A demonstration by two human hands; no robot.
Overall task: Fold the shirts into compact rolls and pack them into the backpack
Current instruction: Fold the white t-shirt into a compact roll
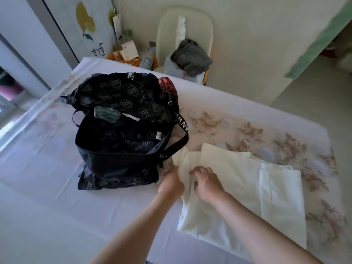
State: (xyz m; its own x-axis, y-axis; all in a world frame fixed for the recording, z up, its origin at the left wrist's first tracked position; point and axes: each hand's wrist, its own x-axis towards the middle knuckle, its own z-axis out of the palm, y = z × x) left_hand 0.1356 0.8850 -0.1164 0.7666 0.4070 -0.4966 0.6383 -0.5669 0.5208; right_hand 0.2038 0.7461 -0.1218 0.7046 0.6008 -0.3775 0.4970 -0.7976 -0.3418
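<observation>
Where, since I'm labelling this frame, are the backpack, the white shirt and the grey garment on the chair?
backpack [122,164], head view, on its dark front panel.
white shirt [232,168], head view, on its flat middle.
grey garment [190,58], head view, on its crumpled top.

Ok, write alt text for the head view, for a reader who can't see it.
A person's left hand and right hand grip the left edge of a cream shirt, partly folded on a bed. Beside it, to the left, stands an open black backpack with a grey-green garment showing inside.
</observation>
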